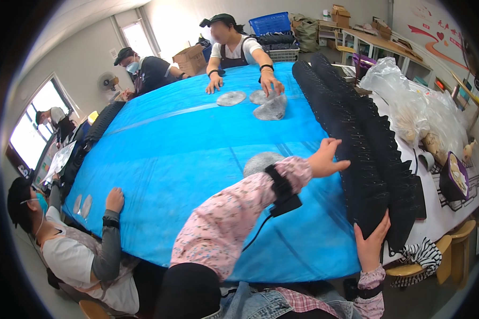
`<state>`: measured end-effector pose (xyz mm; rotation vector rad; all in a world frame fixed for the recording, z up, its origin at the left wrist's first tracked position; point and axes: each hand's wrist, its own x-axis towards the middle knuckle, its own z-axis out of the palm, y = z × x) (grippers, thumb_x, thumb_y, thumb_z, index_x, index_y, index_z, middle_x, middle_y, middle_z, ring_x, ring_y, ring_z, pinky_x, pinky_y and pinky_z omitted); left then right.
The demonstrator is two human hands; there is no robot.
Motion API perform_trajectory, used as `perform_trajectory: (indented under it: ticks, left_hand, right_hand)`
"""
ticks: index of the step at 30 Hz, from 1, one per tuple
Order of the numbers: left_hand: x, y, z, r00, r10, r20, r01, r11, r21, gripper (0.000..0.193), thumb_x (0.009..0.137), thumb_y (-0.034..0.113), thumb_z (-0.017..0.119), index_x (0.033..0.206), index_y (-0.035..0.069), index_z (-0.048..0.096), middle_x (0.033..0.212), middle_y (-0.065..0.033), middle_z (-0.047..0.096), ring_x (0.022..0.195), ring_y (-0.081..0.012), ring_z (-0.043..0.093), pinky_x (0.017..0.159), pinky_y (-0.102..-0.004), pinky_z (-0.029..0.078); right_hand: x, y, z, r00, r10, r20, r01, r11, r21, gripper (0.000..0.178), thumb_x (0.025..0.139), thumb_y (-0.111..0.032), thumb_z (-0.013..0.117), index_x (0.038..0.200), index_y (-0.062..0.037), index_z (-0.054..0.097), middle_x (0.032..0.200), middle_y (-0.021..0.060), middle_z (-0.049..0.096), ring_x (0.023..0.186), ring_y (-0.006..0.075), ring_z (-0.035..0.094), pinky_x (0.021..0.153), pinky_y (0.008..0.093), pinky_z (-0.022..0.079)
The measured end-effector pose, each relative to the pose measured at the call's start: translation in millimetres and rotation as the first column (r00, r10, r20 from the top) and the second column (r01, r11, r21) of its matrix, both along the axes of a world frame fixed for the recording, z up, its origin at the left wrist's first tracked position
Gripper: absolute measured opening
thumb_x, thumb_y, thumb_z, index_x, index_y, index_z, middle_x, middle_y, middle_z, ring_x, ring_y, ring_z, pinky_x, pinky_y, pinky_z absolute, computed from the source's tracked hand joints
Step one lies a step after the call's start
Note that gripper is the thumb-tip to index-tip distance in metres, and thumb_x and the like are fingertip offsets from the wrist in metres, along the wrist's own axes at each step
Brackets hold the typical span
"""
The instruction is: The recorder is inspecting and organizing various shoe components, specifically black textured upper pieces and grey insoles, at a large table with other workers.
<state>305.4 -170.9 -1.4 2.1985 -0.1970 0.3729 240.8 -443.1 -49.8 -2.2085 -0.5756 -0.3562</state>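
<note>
Black pieces (351, 141) stand in two long rows along the right edge of the blue sheet (165, 170); left hand (327, 159) is over their inner side, thumb and fingers wide, can't tell if it touches; right hand (372, 243) is at the near end, thumb and fingers spread, can't tell grip from prop; risk, my read: uneven push at the near end could make the rows fan or slump; floral sleeve (218, 218) could drag the mottled grey disc (259, 161) it partly covers; wrist cable (256, 234) could snag; pieces look thin, matte, fabric-like, jagged outer edge; sheet smooth, creased; beyond, crumpled clear bags (391, 87) on the right, co-worker's hand (272, 84) at more grey discs.
</note>
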Motion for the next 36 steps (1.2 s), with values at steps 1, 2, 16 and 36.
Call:
perform_trajectory:
  ticks: [1,2,16,36]
  left_hand:
    - [-22,3,5,0.998,-0.061,-0.011,0.06,0.995,-0.075,0.074,0.077,0.038,0.064,0.128,-0.004,0.033,0.128,-0.0248,0.029,0.117,-0.0349,0.04,0.097,-0.0378,0.036]
    - [-46,6,18,0.995,-0.088,-0.053,0.08,0.987,-0.142,0.069,0.079,0.035,0.064,0.129,-0.002,0.034,0.128,-0.0227,0.029,0.117,-0.0326,0.041,0.096,-0.0371,0.037]
    - [-273,142,-4,0.935,0.25,-0.253,-0.356,0.662,-0.66,0.038,0.093,0.027,0.044,0.123,0.002,0.045,0.116,-0.011,0.053,0.107,-0.0198,0.051,0.093,-0.0335,0.042]
    - [-272,160,-51,0.932,0.259,-0.256,-0.363,0.624,-0.692,0.032,0.093,0.019,0.044,0.119,0.001,0.047,0.107,-0.0092,0.056,0.093,-0.0138,0.055,0.083,-0.0258,0.045]
  right_hand:
    - [0,-1,1,1.0,0.006,0.003,-0.006,1.0,-0.001,0.086,0.075,-0.019,0.067,0.138,0.0011,0.011,0.133,0.0255,0.022,0.124,0.0394,0.025,0.103,0.0443,0.022]
    - [0,-4,3,0.999,-0.014,0.04,0.014,1.0,0.006,0.084,0.076,-0.019,0.066,0.138,0.0007,0.012,0.134,0.0251,0.022,0.124,0.039,0.026,0.103,0.0443,0.022]
    - [-16,63,75,0.505,0.82,-0.27,0.311,0.119,0.943,0.044,0.093,-0.022,0.042,0.126,0.0049,0.034,0.119,0.013,0.044,0.112,0.023,0.044,0.095,0.0319,0.037]
    - [42,216,-15,0.776,0.533,-0.338,-0.153,0.678,0.719,0.027,0.091,-0.017,0.044,0.112,-0.0017,0.052,0.115,0.0063,0.05,0.108,0.0133,0.044,0.097,0.0263,0.03]
